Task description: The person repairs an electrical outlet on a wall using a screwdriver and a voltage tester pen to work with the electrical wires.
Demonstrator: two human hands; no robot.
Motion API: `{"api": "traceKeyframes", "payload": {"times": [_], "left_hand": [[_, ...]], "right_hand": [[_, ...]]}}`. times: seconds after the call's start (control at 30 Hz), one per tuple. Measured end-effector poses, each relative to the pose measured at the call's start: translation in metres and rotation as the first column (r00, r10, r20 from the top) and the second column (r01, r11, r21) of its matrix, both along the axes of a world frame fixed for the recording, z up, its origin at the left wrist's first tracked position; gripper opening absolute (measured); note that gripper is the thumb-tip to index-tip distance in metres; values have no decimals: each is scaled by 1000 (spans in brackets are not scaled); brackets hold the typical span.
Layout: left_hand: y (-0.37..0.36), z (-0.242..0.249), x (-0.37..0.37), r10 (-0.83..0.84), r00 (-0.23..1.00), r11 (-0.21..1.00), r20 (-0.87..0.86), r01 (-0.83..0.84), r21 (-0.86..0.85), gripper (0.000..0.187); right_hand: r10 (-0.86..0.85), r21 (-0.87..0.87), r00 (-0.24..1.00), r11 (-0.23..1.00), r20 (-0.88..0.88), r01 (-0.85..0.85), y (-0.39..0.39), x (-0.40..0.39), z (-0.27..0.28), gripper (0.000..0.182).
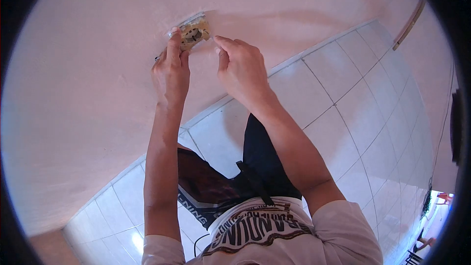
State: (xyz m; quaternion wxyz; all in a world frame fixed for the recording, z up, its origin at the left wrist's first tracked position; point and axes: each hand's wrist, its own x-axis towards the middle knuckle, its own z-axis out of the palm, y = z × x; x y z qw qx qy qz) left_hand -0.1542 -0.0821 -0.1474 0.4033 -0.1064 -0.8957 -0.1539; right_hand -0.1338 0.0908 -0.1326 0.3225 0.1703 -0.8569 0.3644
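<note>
A worn, yellowish wall socket [195, 32] sits at an opening in the pink wall, tilted, with a pale strip along its upper edge. My left hand [171, 71] grips its left side, index finger laid up along the socket and thumb beneath. Something small and dark shows at the left of that hand, too small to name. Just right of the socket is my right hand [241, 66], its fingers curled and its thumb and index finger close together by the socket's right edge. Whatever sits between those fingertips, if anything, cannot be made out.
White tiles [338, 103] with dark joints lie below the pink wall [98, 93]. A brownish strip [409, 23] is at the upper right, and a dark object [456, 127] stands at the right edge. My legs are below my arms.
</note>
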Motion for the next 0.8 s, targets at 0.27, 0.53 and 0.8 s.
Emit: {"api": "traceKeyframes", "payload": {"times": [0.27, 0.53, 0.8], "left_hand": [[-3, -1, 1, 0, 1000, 1000, 19, 1, -24, 61], [-2, -1, 0, -33, 999, 999, -36, 33, -8, 61], [-1, -1, 3, -29, 1000, 1000, 2, 29, 2, 64]], "right_hand": [[333, -655, 903, 751, 272, -80, 2, -6, -16, 27], [-45, 120, 979, 993, 199, 21, -1, 6, 6, 26], [872, -954, 436, 102, 222, 282, 17, -8, 9, 33]]}}
